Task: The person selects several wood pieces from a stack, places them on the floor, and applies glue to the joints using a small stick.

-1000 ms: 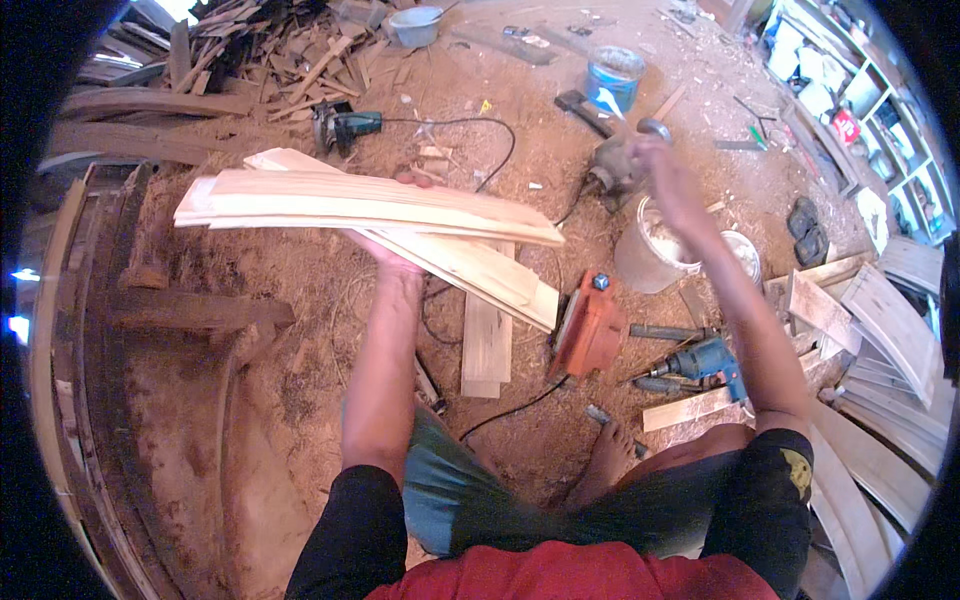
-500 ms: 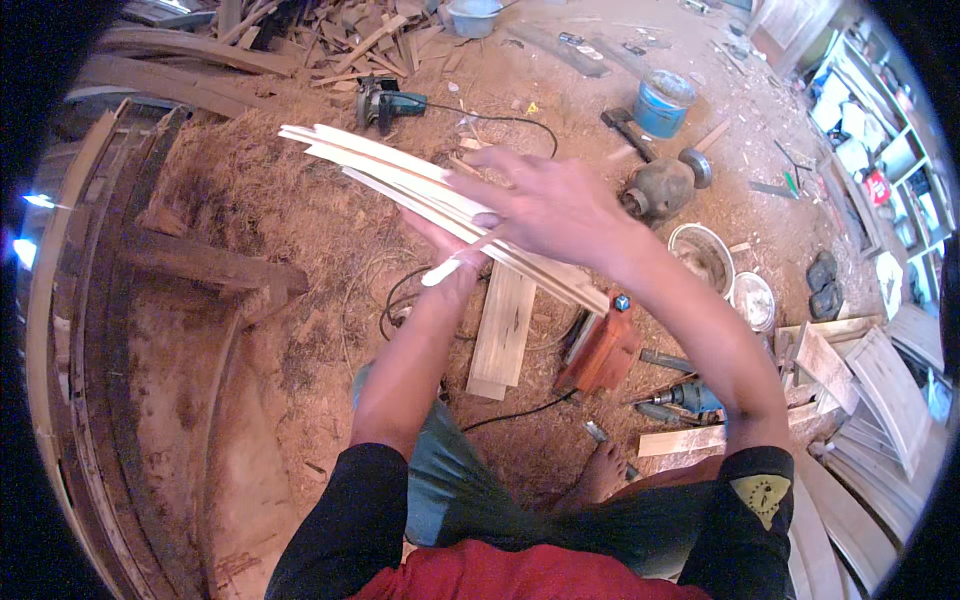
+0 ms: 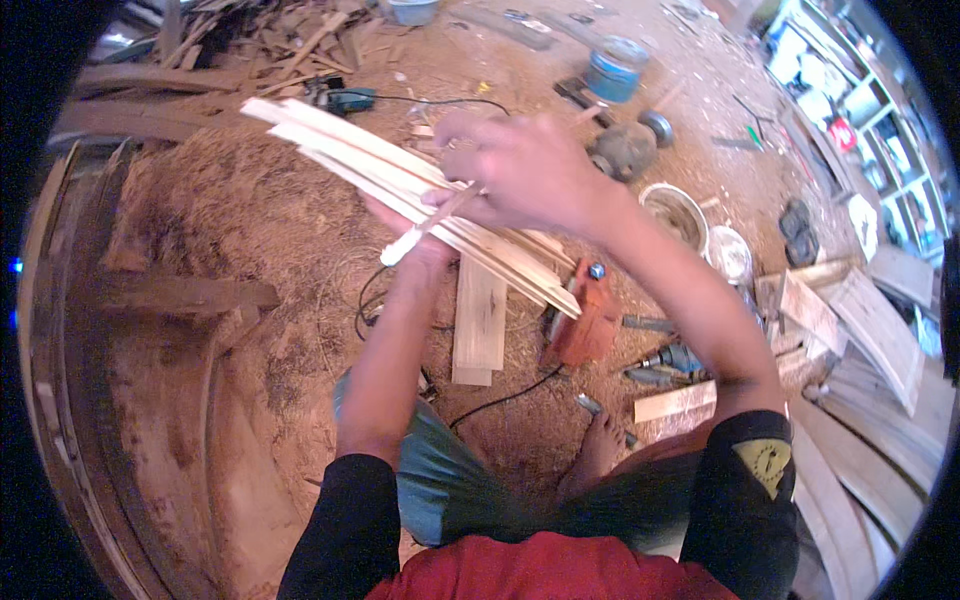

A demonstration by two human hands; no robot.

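A bundle of thin, pale wooden strips (image 3: pixel 335 145) lies slantwise across my left hand (image 3: pixel 400 221), which grips it from below; most of its fingers are hidden by the wood. Over the bundle, my right hand (image 3: pixel 525 168) is bent, with the fingertips closed on a narrow brown strip with a pale end (image 3: pixel 425 228). This strip crosses the bundle, and its pale end sticks out near my left wrist. Whether it loops around the bundle I cannot tell. Both hands are held above the sawdust-covered floor.
Below lie a flat board (image 3: pixel 479 325), an orange power tool (image 3: pixel 587 320) and a blue drill (image 3: pixel 670 362). Farther off are a teal grinder (image 3: pixel 345 98), a blue bucket (image 3: pixel 615 72) and white buckets (image 3: pixel 675 215). Boards (image 3: pixel 870 340) lean at right; a wooden frame (image 3: pixel 180 285) stands left.
The right fingers have curled in and closed on the narrow strip, from a flatter, spread pose. Both hands and the bundle appear farther left as the view shifts.
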